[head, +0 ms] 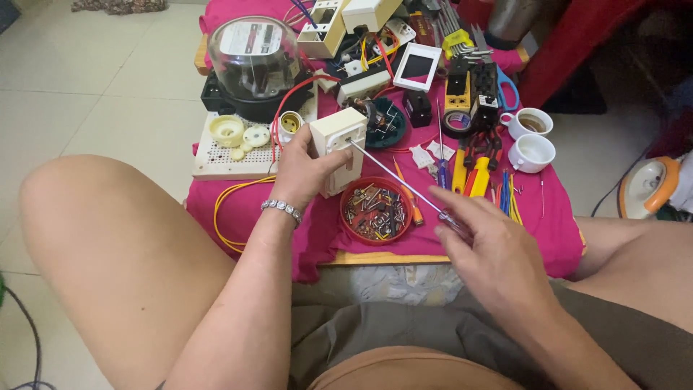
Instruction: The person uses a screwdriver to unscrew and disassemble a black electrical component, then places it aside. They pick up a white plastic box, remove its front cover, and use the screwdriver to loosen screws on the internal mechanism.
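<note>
Above the near edge of the low bench draped in a magenta cloth (556,238), the left hand (303,173) is closed around a cream rectangular plastic switch box (339,148), holding it upright and clear of the cloth. The right hand (491,249) pinches the clear handle of a long thin-shafted screwdriver (401,180), whose tip meets the top face of the box, probably at a screw, though the head is too small to make out.

The shaft runs at a shallow slant, so the tip could skid off the face towards the left thumb beside it. The box hangs on one hand alone, and a hard push might twist it out of that grip. A freed screw would likely drop into the clutter or off the edge.

Directly under the shaft sits a round red plastic lid full of small metal screws and parts (375,211); a slip could tip it. An orange-handled screwdriver (408,191) lies beside it. A yellow wire loop (231,209) trails off the left edge. Two white ceramic cups (530,137) stand to the right, near pliers with yellow and red grips (476,166). A glass-domed electric meter on a black base (254,65) and a white perforated board (231,152) crowd the space behind.
</note>
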